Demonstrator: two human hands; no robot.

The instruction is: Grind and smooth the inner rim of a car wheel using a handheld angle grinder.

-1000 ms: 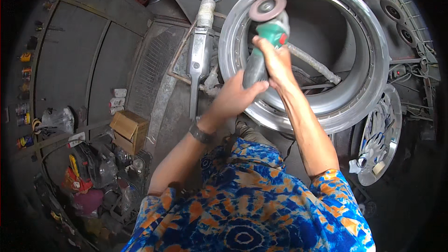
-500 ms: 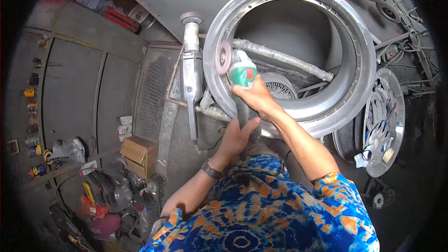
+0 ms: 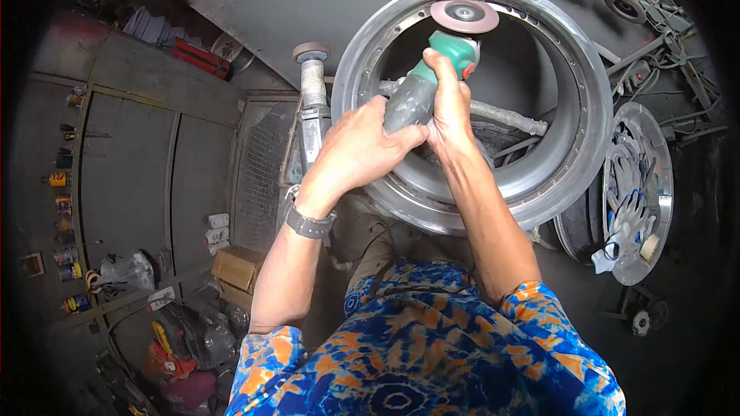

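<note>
Both my hands are wrapped round a green and dark grey angle grinder (image 3: 412, 100). My left hand (image 3: 364, 145) grips the rear of its body, and my right hand (image 3: 451, 104) holds it nearer the head. A pinkish-brown abrasive disc (image 3: 465, 15) on the grinder lies over the far edge of a large silver wheel rim (image 3: 592, 108). Whether the disc touches the metal I cannot tell. The rim rests in front of me on wrapped bars (image 3: 505, 118), with a row of small holes round its inner flange.
Left of the rim stands a second, metal grinder (image 3: 311, 92) with a disc on top. To the right, a round metal piece (image 3: 655, 208) carries gloves (image 3: 630, 223) and a tape roll. Cables (image 3: 678, 85) hang at far right. A cardboard box (image 3: 236, 268) sits at lower left.
My hands have carried the grinder from the rim's left side up and right to its far edge. The disc, seen narrow before, now shows broader. My left arm reaches farther forward.
</note>
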